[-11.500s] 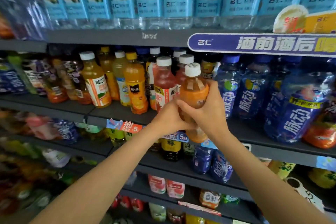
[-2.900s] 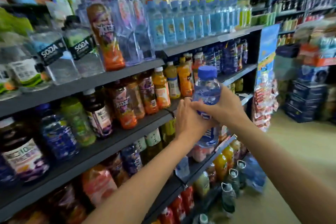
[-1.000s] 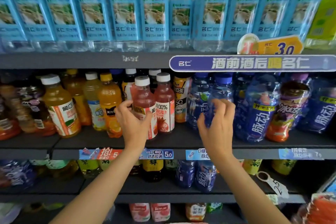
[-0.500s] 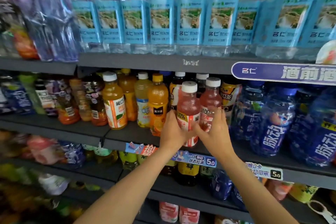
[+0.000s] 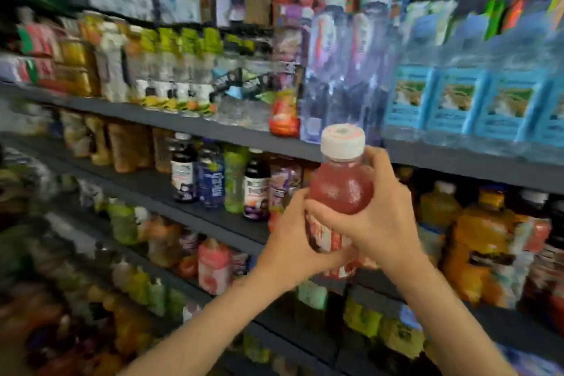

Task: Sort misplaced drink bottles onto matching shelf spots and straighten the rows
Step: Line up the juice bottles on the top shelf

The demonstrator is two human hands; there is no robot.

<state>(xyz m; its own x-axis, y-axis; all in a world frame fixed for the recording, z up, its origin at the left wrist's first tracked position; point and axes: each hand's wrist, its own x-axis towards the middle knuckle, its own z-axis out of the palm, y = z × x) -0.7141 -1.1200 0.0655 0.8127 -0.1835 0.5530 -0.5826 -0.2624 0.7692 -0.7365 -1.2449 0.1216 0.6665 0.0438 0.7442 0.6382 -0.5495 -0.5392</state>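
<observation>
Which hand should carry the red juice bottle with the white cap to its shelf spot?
Probably the right hand: it wraps the red juice bottle with the white cap around its body, while the left hand only cups the lower label.

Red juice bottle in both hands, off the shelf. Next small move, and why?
Probably carry the red juice bottle down and left toward the pink bottles on the lower shelf, the closest colour match, though blurred. Both hands, left and right, grip it upright in the air, clear of every row, so it needs a spot.
</observation>
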